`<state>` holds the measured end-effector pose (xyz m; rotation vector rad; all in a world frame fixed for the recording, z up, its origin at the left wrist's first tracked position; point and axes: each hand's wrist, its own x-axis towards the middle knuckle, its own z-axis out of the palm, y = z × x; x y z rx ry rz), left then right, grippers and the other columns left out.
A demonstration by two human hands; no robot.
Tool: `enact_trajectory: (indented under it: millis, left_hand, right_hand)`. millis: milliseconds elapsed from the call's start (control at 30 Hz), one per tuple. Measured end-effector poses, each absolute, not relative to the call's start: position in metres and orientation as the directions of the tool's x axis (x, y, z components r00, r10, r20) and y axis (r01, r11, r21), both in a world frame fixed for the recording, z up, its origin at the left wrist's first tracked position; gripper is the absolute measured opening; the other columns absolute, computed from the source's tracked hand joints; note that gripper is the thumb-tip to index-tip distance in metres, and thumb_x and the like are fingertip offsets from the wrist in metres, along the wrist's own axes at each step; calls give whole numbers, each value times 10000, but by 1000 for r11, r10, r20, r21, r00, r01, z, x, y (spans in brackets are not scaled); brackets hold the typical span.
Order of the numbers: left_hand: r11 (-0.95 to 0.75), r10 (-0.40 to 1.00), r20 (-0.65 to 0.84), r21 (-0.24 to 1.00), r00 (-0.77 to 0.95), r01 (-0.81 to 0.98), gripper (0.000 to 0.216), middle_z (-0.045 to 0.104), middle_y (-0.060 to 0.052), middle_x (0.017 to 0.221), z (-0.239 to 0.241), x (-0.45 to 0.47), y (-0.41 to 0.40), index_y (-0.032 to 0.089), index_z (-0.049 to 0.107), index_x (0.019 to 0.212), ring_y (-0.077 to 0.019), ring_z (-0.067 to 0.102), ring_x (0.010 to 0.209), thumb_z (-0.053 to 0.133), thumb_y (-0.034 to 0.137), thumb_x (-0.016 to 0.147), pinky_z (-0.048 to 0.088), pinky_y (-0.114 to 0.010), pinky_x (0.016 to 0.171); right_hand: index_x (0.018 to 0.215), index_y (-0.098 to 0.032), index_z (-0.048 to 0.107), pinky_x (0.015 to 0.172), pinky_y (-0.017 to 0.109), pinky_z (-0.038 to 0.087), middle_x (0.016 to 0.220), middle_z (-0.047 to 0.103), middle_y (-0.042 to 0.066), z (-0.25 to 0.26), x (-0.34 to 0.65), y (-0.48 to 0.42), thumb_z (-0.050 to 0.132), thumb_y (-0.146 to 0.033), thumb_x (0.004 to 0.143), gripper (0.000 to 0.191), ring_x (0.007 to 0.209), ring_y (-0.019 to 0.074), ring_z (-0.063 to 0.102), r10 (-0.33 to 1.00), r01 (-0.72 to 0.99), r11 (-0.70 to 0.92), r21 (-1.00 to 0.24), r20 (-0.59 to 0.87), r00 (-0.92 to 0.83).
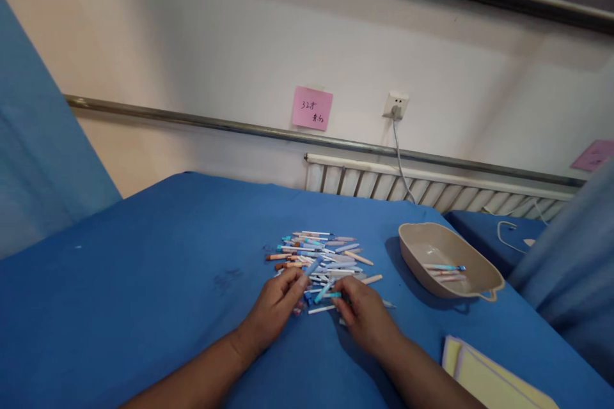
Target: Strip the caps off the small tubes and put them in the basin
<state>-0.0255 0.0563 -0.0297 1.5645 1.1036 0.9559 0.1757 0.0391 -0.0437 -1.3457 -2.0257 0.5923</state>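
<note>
1. Pile of pens (321, 255): loose heap just below the middle of the frame, on the blue-covered desk (158, 268). Barrels are white, orange, teal and blue, and lie crossed every which way.
2. Left hand (275, 307): at the lower edge of the pile, palm down. Fingers (295, 281) are drawn narrow around the lower end of a blue pen (314, 264), which tilts up and to the right over the heap.
3. Right hand (362, 316): just right of the left hand, also at the pile's lower edge. Fingers (348, 289) are curled, with the tips touching a teal pen (329, 292) that lies between the two hands. Cannot tell whether it is gripped or only touched.
4. Beige tray (474, 268): right of the pile and apart from it, an oval dish with a small handle at its lower right. A few pens (444, 271) lie inside, one with a teal cap.
5. Yellow pads (489, 377): lower right corner, stacked at the desk's edge.
6. Wall behind: pink note (312, 108) with handwriting at upper centre. A white socket (396, 105) is to its right, with a grey cable hanging down. A radiator (432, 188) runs along below.
</note>
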Motion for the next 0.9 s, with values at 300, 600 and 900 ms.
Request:
enact_trajectory:
  millis: [300,600,900]
  left_hand:
    - [-386,853,168,840,494,382,292,600,0,715,-11,-18,44,199,641,802,-158,517,689,430,379,891,394,-218,639]
    - [-430,831,166,796,530,425,255,628,-6,756,-18,-18,46,218,659,864,-160,547,701,448,361,885,400,-219,657]
    - [-499,798,191,741,571,450,216,636,1,747,-15,-19,46,230,663,866,-153,559,687,468,322,885,398,-217,637]
  right_hand:
    - [882,-184,605,561,218,421,649,551,-15,-34,205,27,500,-466,861,302,608,131,536,974,220,222,-950,224,-12]
    - [871,-200,642,557,210,400,655,569,-15,-26,210,29,490,-370,879,228,596,121,513,930,398,367,-841,348,-121]
    - [874,-220,646,658,232,432,774,636,9,-21,213,29,484,-309,894,186,700,140,576,873,475,486,-734,437,-217]
